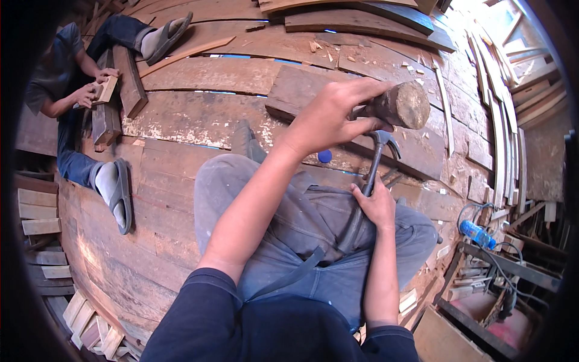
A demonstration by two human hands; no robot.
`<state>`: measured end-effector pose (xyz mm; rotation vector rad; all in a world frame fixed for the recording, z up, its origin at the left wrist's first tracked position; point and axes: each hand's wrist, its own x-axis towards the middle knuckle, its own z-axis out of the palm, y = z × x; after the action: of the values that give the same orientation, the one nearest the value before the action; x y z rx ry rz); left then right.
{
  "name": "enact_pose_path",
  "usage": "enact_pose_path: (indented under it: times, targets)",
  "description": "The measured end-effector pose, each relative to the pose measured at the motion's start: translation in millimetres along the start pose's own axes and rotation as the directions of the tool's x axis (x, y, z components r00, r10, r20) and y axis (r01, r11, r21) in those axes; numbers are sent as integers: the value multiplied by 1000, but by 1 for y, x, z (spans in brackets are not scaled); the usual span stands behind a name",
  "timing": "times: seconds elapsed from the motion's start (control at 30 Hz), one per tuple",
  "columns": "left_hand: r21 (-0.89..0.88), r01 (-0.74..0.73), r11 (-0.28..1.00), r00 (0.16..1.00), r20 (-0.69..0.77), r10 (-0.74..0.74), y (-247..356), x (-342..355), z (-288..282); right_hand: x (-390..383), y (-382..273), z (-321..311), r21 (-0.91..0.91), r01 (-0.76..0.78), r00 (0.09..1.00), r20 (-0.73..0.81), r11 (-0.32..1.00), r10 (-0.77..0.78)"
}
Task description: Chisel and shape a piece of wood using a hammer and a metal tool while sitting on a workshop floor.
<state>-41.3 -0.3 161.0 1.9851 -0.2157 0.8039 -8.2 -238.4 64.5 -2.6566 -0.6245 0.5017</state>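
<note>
My left hand [344, 111] reaches forward over my knees, its fingers closed around a short, thick, dark piece of wood [412, 105] with a pale, rough round end. Just below it is the head of a claw hammer [375, 158], its curved claw toward the right. My right hand [377, 205] is wrapped around the hammer's dark handle, which slants down across my lap. Beneath and beyond both hands, a thick dark plank [416, 151] lies on the floorboards. A small blue round object [324, 157] sits close to my left wrist.
At the left, another person [60, 78] sits holding a small wood block [107, 90] over a beam. Stacked boards [362, 30] lie ahead; long strips [497, 120] line the right. A blue-labelled bottle [476, 234] is by a metal frame [512, 265] with cables. Offcuts [42, 226] pile left.
</note>
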Motion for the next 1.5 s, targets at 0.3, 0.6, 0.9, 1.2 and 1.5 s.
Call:
enact_pose_path:
  times: [0.3,0.6,0.9,1.2,1.5]
  targets:
    - [-158,-7,987,1000,7,8,3,-6,16,-12,19,-3,107,75,997,14,991,-77]
    - [-111,32,993,999,30,-29,-8,-7,-8,2,22,15,23,7,999,45,1000,-8]
    - [-176,51,983,998,-22,-56,-5,-7,3,3,26,17,34,73,997,-28,997,-72]
    - [-133,70,989,991,126,-53,-16,-23,71,1,25,16,46,19,999,27,999,-20]
    - [-103,-51,993,992,108,62,-14,-17,79,2,20,13,55,3,1000,11,998,-4]
